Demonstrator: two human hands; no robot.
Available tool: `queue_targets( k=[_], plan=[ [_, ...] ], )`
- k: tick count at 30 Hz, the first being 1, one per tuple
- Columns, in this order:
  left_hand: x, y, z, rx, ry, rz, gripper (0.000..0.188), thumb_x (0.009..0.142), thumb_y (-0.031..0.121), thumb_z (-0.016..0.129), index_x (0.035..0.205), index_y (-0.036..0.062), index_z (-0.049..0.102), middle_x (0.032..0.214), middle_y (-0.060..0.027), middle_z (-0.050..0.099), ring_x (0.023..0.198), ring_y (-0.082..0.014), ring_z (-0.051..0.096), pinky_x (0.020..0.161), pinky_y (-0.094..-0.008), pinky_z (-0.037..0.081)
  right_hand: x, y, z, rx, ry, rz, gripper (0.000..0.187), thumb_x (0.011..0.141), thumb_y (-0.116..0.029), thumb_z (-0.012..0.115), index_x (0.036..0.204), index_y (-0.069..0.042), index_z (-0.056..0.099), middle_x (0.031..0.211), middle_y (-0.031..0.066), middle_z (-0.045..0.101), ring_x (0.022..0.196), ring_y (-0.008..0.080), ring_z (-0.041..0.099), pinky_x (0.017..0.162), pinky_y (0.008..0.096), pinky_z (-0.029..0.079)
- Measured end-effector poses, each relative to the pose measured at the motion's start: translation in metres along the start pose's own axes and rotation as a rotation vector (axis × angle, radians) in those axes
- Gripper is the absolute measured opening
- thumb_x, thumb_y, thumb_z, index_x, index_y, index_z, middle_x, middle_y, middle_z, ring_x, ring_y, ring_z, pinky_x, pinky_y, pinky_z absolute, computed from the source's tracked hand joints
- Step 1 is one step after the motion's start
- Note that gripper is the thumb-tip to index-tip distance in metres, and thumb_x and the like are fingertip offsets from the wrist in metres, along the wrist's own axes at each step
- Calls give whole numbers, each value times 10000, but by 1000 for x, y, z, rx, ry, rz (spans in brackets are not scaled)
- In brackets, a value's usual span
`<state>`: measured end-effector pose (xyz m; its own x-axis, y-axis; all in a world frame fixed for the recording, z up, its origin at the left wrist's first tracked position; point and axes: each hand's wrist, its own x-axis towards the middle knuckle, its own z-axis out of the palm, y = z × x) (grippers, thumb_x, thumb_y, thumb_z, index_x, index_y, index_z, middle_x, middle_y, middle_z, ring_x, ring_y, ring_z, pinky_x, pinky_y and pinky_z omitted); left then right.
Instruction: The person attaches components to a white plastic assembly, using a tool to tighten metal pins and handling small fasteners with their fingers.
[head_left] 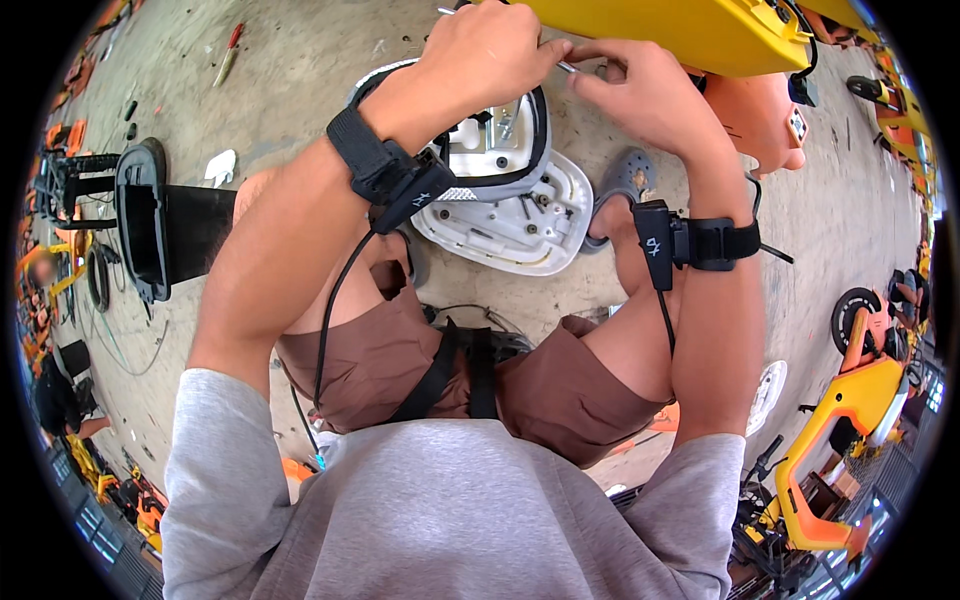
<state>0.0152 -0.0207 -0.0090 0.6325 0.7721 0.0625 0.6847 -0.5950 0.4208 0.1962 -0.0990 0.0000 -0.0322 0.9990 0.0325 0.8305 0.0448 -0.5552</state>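
My left hand point(487, 52) is closed around a thin metal rod point(567, 67), whose silver shows at both sides of the fist. My right hand point(645, 90) pinches near the rod's right end with thumb and forefinger. Whether it is one piece is hidden by the fingers. Both hands are beside the lower edge of a yellow body panel point(680, 35). Below them, between my feet, lies a white plastic panel point(540, 238) with a white black-edged shell point(490, 186) on top. Small metal parts point(505, 122) sit inside the shell.
An orange curved part point(745, 118) is under the yellow panel. To the left stands a black plastic housing point(190, 235). A red-handled tool point(235, 38) and a white scrap point(220, 167) lie on the floor. Yellow-orange vehicle frames point(850, 410) and other people are around the edges.
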Motion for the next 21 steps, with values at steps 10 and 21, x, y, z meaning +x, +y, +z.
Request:
queue_targets(
  k=[10, 21],
  plan=[
    [4, 1, 4, -52, -16, 18, 452, 948, 455, 628, 881, 31, 769, 709, -185, 693, 711, -386, 683, 694, -465, 545, -7, -11, -10, -80, -138, 185, 383, 904, -341, 658, 809, 20, 743, 641, 230, 627, 614, 399, 613, 675, 442, 527],
    [4, -4, 8, -14, -116, -14, 482, 933, 418, 632, 1146, -8, 703, 789, -224, 710, 799, -409, 702, 780, -476, 546, -8, -24, 5, 34, -225, 80, 380, 905, -331, 626, 833, 23, 744, 668, 239, 636, 655, 395, 636, 695, 453, 526]
  ],
)
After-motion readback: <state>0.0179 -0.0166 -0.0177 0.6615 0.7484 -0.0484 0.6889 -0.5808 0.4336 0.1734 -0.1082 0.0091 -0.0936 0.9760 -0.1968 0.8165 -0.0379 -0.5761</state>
